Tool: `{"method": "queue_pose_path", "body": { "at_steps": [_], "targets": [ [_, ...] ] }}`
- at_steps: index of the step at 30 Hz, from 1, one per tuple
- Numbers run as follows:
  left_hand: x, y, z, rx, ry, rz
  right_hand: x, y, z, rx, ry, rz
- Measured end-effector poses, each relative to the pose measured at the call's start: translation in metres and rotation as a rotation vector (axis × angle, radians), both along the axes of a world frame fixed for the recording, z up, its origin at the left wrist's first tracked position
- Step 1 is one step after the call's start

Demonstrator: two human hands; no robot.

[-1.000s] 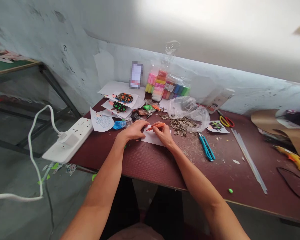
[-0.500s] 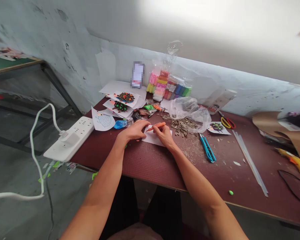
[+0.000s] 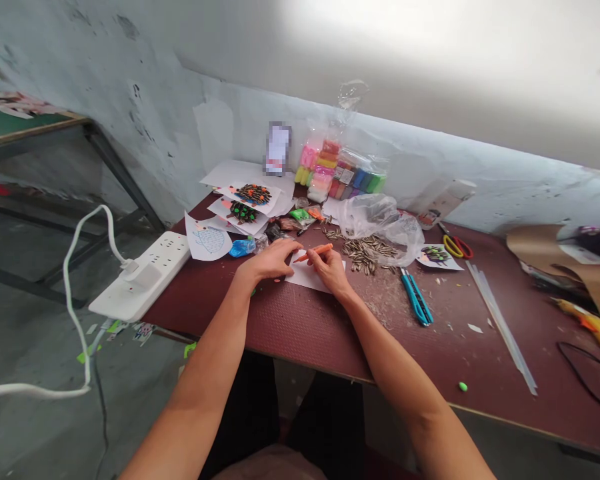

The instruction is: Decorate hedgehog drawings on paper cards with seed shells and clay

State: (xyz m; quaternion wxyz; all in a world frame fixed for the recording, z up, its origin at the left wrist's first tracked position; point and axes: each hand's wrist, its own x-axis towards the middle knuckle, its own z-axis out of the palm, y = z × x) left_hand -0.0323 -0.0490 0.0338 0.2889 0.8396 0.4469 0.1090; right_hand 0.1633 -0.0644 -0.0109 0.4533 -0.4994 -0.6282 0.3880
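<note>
From where I stand, the two hands are near each other but apart, both at a small sheet of white paper (image 3: 307,277) lying on the dark red table (image 3: 300,327). The right hand (image 3: 331,272) is closed around an orange pen (image 3: 321,251), its tip pointing left, over the sheet; I can't tell whether it touches. The left hand (image 3: 270,261) rests at the paper's left edge, thumb and fingers spread, gripping nothing that I can see.

Just past the right hand lies a heap of striped seeds (image 3: 366,255), with a clear plastic bag (image 3: 367,215) partly over it. A blue cutter (image 3: 417,299) lies to the right of the seeds, and beyond it a card (image 3: 443,263) decorated with a spiky figure, beside the scissors (image 3: 461,248). Past the left hand are a blue packet (image 3: 242,248) and a drawing (image 3: 207,241) in blue lines, near a white power strip (image 3: 115,300). Bright clay packs (image 3: 323,173) stand at the wall, and a yellow glue gun (image 3: 593,323) lies far right.
</note>
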Motion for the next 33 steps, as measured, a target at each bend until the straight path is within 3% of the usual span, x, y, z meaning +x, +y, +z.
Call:
{"method": "queue_pose_path", "body": {
  "at_steps": [13,33],
  "targets": [
    [-0.0003,0.0011,-0.0016,0.002,0.000,0.001,-0.0032,-0.0058,0.0019,0.124,0.014,-0.055],
    [0.0001,0.0034,-0.0030,0.040,0.008,-0.025,-0.0030,-0.0056,0.0039,0.070,0.051,-0.039]
  ]
}}
